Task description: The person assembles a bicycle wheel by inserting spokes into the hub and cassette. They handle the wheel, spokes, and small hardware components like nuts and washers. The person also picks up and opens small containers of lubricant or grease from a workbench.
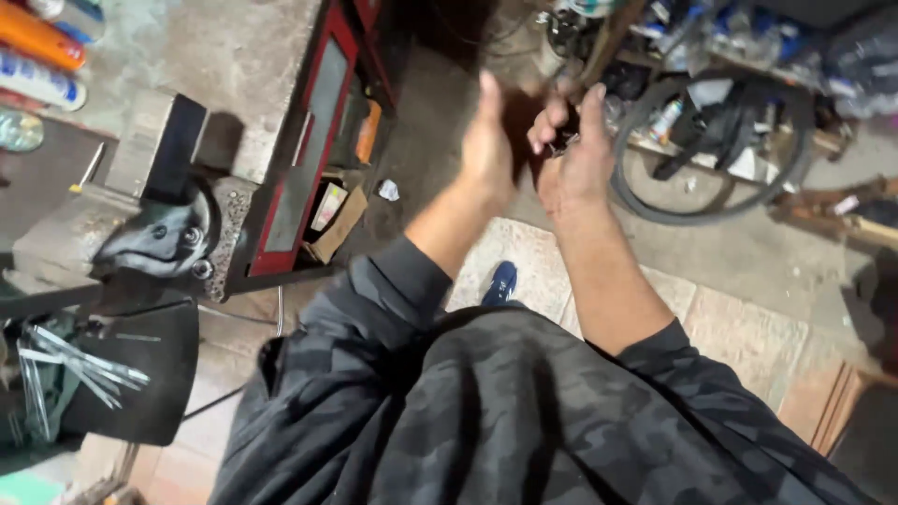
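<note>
Camouflage sleeves fill the bottom of the view, with both forearms bare and raised ahead of the chest. At the end of them the left hand is spread flat, fingers straight and together, palm turned toward the right hand, which is curled around a small dark metal part; what kind of part it is cannot be made out. The two hands sit just beside each other, well above the floor. Below them a blue shoe stands on pale floor tiles.

To the left, a grey stone counter with a red metal frame carries a black bench vise. Under it an open cardboard box holds a small pale package, and a crumpled scrap of paper lies near it. At the top left corner lie an orange spray can and a white one with blue print. Loose silver spokes rest on a dark cloth at the left edge. Beyond the hands a bicycle tyre leans against a cluttered low shelf.
</note>
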